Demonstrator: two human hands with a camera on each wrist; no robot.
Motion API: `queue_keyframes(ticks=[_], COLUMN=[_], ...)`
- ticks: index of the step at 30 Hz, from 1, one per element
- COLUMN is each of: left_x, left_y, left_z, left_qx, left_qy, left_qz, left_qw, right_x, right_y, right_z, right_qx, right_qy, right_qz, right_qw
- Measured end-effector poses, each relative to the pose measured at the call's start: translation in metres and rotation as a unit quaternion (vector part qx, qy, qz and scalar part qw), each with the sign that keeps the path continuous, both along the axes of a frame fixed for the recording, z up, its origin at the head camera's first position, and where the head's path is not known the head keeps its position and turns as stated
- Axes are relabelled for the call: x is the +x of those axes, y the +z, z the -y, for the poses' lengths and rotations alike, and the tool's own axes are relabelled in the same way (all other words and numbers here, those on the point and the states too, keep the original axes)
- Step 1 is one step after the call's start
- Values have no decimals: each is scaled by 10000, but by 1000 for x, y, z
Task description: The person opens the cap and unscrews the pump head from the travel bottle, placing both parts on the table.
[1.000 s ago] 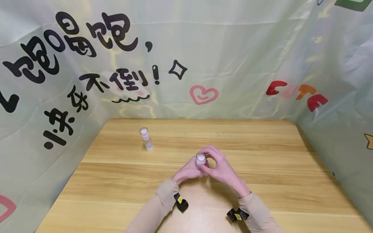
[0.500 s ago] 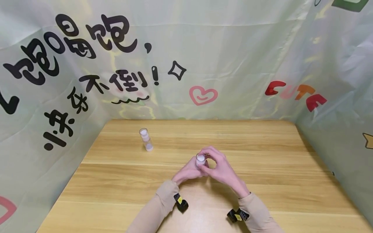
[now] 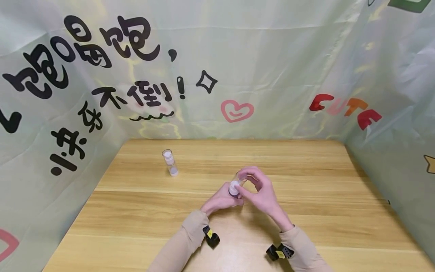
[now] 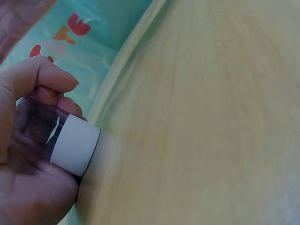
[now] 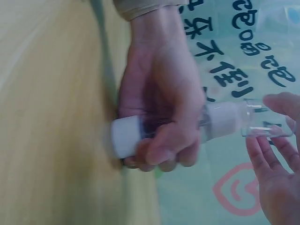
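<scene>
Near the middle of the table, my left hand (image 3: pixel 221 198) grips a small clear bottle with a white collar and a white base (image 5: pixel 126 137). Its fingers and thumb wrap round the body, as the right wrist view shows. In the left wrist view the bottle's white base (image 4: pixel 75 145) juts out below the palm. My right hand (image 3: pixel 261 189) pinches a clear cap (image 5: pixel 255 121) between thumb and fingers. The cap sits at the top end of the bottle, past the white collar (image 5: pixel 224 118), and tilts away in the head view.
A second clear bottle with white parts (image 3: pixel 170 163) stands upright at the back left of the wooden table (image 3: pixel 119 211). A printed cloth backdrop (image 3: pixel 278 75) rises behind the table and along both sides.
My right hand has moved slightly up and away from the left hand, taking the clear cap off the bottle's top. The left hand keeps its grip. The second bottle has not moved.
</scene>
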State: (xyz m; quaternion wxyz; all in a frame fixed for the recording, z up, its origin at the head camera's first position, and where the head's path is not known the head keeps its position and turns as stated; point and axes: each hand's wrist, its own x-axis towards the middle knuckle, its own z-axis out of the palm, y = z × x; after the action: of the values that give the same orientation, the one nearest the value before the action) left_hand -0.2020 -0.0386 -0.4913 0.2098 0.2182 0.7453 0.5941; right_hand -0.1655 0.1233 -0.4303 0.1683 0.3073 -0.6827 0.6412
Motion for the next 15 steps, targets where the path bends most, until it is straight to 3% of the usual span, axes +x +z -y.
queue_keyframes(ticks=[4,8,15], left_x=[0,-1,0], left_y=[1,1,1], left_z=[-1,-2,-2], left_qx=[42,164,187], left_qy=[-54,-105,-111], left_qz=[-144,-170,-92], left_qw=[9999,9997,9997], right_x=[0,-3,-11], right_y=[10,15,14], right_z=[-6,-16,-39], right_qx=[-459,-593,-128], right_qy=[-29,-141,-896], right_qz=[-292,-446,-330], right_qw=[9985,9971,9954])
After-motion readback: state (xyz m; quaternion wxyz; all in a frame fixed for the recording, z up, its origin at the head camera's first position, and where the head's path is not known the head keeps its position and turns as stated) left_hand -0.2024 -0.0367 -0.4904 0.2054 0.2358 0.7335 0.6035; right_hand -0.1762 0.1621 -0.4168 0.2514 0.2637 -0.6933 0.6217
